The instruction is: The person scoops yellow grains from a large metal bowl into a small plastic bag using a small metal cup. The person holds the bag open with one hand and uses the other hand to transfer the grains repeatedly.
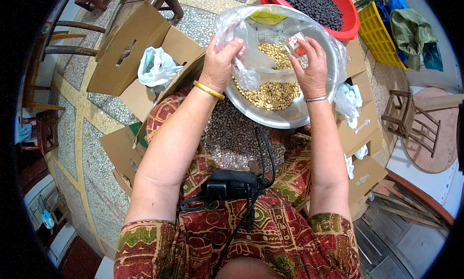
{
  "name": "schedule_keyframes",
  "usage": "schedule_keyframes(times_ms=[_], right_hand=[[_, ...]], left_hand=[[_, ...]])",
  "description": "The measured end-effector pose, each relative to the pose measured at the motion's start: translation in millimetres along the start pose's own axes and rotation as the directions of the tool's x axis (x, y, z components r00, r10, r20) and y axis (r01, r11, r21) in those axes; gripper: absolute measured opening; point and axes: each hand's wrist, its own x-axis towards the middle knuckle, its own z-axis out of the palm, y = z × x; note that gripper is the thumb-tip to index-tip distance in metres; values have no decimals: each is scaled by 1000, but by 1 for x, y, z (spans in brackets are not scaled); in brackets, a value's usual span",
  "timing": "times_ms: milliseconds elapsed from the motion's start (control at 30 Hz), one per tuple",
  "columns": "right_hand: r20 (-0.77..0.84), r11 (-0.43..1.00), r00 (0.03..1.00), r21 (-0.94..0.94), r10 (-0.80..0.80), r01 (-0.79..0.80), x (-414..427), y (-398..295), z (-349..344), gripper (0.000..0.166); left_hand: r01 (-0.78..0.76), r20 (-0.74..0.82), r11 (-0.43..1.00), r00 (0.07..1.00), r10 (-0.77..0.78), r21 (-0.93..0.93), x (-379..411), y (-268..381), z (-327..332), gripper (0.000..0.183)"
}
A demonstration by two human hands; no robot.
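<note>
My left hand grips the gathered edge of a clear plastic bag. The bag spreads across a wide metal basin that stands in front of my knees. A small transparent packet with a red and white label sits in the fingers of my right hand, over the basin's right half. Below both hands lie many small yellow-brown pieces, like nuts or beans; some show through the bag's film. Whether those farther back are inside the bag, I cannot tell. A yellow patch shows on the bag's far side.
Behind the basin stands a red plastic tub of dark round pieces. Open cardboard boxes flank me, left and right, with plastic bags in them. A yellow basket and a small wooden chair are at right.
</note>
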Motion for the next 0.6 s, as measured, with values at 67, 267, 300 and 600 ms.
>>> schedule_keyframes(times_ms=[67, 267, 300, 600], right_hand=[[-52, 999, 998, -11, -38, 37, 2, 2, 0, 47], [-34, 889, 969, 405, 247, -212, -6, 8, -1, 43], [29, 785, 936, 535, 351, -312, -10, 10, 1, 42], [711, 901, 693, 215, 120, -377, -41, -12, -8, 36]], left_hand=[[5, -1, 1000, 1000, -5, -19, 0, 0, 0, 48], [15, -11, 999, 1000, -15, -32, 0, -3, -5, 46], [12, -7, 1000, 1000, -12, -29, 1, -5, -6, 45], [-56, -52, 996, 997, 52, -76, 5, -10, -7, 42]])
